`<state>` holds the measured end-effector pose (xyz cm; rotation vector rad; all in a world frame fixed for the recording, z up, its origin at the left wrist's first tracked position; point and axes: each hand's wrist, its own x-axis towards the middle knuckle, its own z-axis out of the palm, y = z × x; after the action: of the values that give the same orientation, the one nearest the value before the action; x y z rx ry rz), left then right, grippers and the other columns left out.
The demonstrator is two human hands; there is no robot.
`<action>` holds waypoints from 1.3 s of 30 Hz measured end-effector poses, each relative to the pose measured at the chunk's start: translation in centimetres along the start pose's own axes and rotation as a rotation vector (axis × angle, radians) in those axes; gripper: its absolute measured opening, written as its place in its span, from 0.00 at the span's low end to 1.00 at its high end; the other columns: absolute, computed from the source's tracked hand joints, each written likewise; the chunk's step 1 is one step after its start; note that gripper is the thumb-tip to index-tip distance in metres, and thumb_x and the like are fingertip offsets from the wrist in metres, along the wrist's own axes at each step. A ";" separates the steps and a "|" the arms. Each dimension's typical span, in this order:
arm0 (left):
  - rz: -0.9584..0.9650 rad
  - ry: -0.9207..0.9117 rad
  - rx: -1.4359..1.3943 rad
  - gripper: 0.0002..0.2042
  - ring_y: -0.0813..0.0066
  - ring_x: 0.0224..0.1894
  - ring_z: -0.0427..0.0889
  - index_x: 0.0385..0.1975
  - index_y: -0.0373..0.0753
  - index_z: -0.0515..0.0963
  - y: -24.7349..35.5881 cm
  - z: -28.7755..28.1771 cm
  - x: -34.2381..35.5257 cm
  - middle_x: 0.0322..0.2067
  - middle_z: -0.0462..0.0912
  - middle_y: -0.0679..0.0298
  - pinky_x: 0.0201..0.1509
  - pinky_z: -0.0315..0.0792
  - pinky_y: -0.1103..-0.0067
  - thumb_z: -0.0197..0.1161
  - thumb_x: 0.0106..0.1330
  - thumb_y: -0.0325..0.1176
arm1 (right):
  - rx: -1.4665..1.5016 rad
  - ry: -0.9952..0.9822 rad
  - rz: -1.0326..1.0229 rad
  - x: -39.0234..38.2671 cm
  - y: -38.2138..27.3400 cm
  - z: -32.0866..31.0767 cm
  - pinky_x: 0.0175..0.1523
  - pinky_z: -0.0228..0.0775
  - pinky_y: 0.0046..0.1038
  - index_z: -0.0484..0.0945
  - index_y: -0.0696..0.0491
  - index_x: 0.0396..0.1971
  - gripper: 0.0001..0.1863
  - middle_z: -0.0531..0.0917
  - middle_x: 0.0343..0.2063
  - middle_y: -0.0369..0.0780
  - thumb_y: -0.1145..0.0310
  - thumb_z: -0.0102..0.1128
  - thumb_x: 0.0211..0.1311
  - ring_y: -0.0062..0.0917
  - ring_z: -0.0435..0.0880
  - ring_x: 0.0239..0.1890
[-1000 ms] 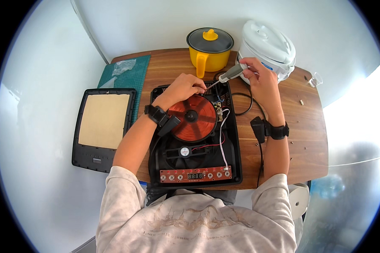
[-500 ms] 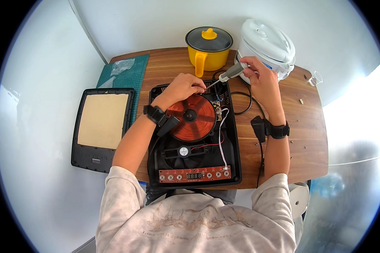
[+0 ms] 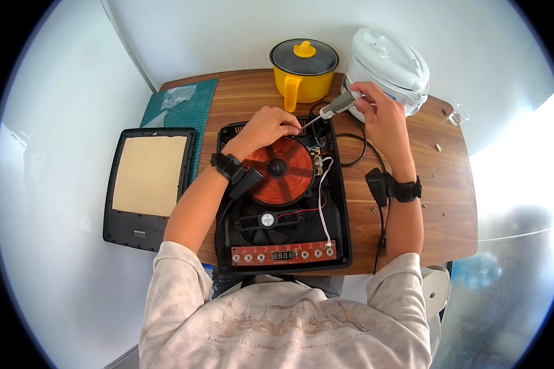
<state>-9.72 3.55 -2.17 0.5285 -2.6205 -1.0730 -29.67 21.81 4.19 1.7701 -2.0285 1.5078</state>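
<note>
My right hand point(image 3: 379, 117) is closed around the grey-and-white handle of a screwdriver point(image 3: 337, 106), tilted with its shaft pointing down to the left. My left hand point(image 3: 268, 128) pinches its fingertips together at the screwdriver's tip; whatever lies between them is too small to make out. Both hands are over the far end of an opened induction cooker point(image 3: 346, 234). Inside it sit a round copper coil point(image 3: 289, 178), a black fan point(image 3: 252, 237) partly under a bracket, and a red control board point(image 3: 283, 255) along the near edge. A white ribbon cable point(image 3: 322, 212) runs down the right side.
Left of the cooker lies its black cover point(image 3: 120, 230), partly on a green cutting mat point(image 3: 203, 101). A yellow lidded pot point(image 3: 308, 86) and a white rice cooker point(image 3: 391, 61) stand behind. Several small screws point(image 3: 444, 214) and a clear cup point(image 3: 460, 115) are on the right.
</note>
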 end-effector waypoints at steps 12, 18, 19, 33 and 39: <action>0.021 -0.018 0.043 0.10 0.63 0.39 0.89 0.42 0.34 0.86 -0.1 -0.3 -0.3 0.36 0.90 0.55 0.47 0.79 0.74 0.66 0.66 0.31 | 0.029 -0.279 -0.035 1.3 -2.2 -0.5 0.46 0.80 0.29 0.82 0.51 0.52 0.16 0.87 0.51 0.39 0.75 0.64 0.65 0.31 0.86 0.41; 0.022 0.005 0.025 0.10 0.61 0.40 0.89 0.43 0.33 0.86 -0.5 -0.4 -0.7 0.37 0.90 0.55 0.48 0.79 0.72 0.66 0.66 0.30 | 0.042 -0.242 -0.216 2.3 -3.9 0.6 0.44 0.76 0.37 0.83 0.56 0.46 0.14 0.86 0.37 0.48 0.78 0.63 0.60 0.44 0.83 0.34; 0.030 0.013 0.037 0.10 0.60 0.40 0.89 0.43 0.33 0.86 -0.5 -0.4 -0.9 0.37 0.90 0.54 0.48 0.79 0.72 0.66 0.66 0.30 | 0.002 -0.238 -0.230 2.5 -4.0 0.6 0.44 0.76 0.37 0.83 0.57 0.46 0.13 0.86 0.38 0.48 0.78 0.63 0.60 0.45 0.84 0.35; 0.127 0.006 0.239 0.25 0.52 0.53 0.80 0.50 0.34 0.81 -3.2 -0.2 -4.7 0.47 0.84 0.55 0.59 0.73 0.63 0.76 0.55 0.40 | -0.341 -0.344 -0.344 2.9 -6.3 1.1 0.42 0.76 0.41 0.83 0.58 0.36 0.07 0.81 0.30 0.47 0.77 0.65 0.56 0.46 0.83 0.34; 0.144 0.015 0.251 0.25 0.51 0.53 0.80 0.50 0.34 0.81 -3.0 -0.2 -4.8 0.47 0.84 0.54 0.58 0.74 0.63 0.76 0.54 0.40 | -0.419 -0.358 -0.427 2.9 -8.1 2.1 0.39 0.75 0.42 0.80 0.58 0.32 0.05 0.79 0.28 0.46 0.74 0.67 0.57 0.43 0.83 0.32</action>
<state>-4.59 3.47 -4.67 0.3886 -2.7485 -0.7000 -23.21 19.32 9.77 2.1965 -1.7506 0.6319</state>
